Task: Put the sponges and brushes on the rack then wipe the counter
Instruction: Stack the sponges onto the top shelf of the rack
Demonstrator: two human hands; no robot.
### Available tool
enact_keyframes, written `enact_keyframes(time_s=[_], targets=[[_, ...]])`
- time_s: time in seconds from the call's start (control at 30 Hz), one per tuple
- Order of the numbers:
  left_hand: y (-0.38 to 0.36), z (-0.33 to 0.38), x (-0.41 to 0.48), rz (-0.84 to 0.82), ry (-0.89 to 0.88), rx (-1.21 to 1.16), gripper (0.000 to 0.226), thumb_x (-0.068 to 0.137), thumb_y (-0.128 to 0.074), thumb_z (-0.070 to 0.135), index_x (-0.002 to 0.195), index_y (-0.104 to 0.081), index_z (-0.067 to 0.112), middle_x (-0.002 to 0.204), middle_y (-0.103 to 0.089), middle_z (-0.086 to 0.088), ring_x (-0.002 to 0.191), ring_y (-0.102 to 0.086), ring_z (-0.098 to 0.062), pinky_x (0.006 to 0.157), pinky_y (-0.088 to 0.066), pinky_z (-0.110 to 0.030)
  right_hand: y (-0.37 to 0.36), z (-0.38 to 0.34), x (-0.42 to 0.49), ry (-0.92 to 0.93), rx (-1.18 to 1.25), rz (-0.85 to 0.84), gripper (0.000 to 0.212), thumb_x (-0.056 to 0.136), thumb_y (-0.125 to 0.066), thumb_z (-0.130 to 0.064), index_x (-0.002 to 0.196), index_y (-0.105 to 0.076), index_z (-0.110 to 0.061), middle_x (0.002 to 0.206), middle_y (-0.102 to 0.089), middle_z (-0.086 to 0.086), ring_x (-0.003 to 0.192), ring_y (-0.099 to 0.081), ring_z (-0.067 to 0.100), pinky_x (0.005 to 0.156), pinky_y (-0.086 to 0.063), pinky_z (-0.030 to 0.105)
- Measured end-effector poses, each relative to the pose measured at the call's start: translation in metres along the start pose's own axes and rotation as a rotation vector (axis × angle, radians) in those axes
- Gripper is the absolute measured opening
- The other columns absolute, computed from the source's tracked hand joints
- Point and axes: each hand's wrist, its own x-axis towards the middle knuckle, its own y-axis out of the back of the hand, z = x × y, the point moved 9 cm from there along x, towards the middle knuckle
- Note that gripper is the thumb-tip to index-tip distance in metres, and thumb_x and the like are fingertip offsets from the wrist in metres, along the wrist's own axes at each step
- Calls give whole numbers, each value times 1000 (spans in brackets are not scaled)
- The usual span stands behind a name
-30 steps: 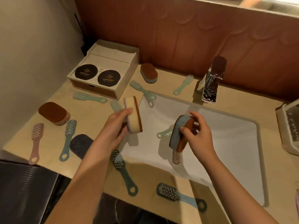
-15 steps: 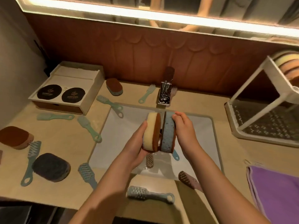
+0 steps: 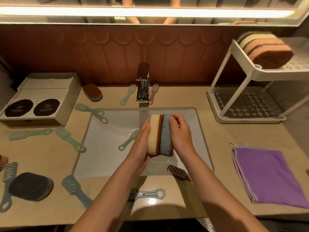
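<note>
Over the white sink point(image 3: 107, 158), my left hand point(image 3: 141, 143) grips a yellow sponge point(image 3: 153, 134) and my right hand point(image 3: 181, 136) grips a blue sponge point(image 3: 165, 136). The two sponges stand on edge, pressed together side by side. A white two-tier rack point(image 3: 234, 47) stands at the right with several sponges point(image 3: 265, 46) on its top shelf. More sponges lie on the counter: a brown-topped one point(image 3: 92, 92) behind the sink and a dark one point(image 3: 31, 188) at the front left. Several teal brushes are scattered about, one inside the sink point(image 3: 128, 141).
A chrome faucet point(image 3: 143, 84) rises behind the sink. A folded purple cloth point(image 3: 269, 174) lies on the counter at the right. A cream box point(image 3: 40, 99) with two black discs sits at the left. A pink brush point(image 3: 178, 172) rests on the sink's front rim.
The view has swung right and up, bringing the rack and cloth into sight. My hands came together over the sink, pressing the two sponges side by side.
</note>
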Motion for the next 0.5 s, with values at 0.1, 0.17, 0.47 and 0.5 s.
enact_keyframes(time_s=[0.1,0.17,0.47,0.5], targets=[[-3,-2,-2,12,-16,73,41,97,-31,43,138,-38,39,130,-55,-3,115,-57,-23,89,-52,-48,1,5,-3,-7,26,-22,31,98,-38,-27,123,-50,-14,115,-57,10,103,-55,21,67,-43,21],[-2,-1,-4,37,-39,118,42,97,-31,43,139,-36,38,131,-54,-3,115,-57,-22,91,-52,-47,-1,6,-5,-12,31,-33,32,98,-37,-28,124,-50,-15,116,-57,10,104,-55,21,67,-43,21],[-7,5,-6,-40,-85,214,55,80,-66,21,124,-43,44,119,-60,-1,108,-62,-20,82,-56,-39,-9,5,-8,-45,42,-237,36,101,-27,-35,123,-49,-18,113,-57,4,103,-54,15,76,-44,23],[-2,7,-4,-41,-76,249,57,82,-67,18,127,-42,43,120,-60,-3,106,-62,-20,76,-56,-35,-8,4,-7,-55,38,-281,36,100,-28,-37,123,-50,-19,114,-57,2,104,-53,13,77,-43,22]])
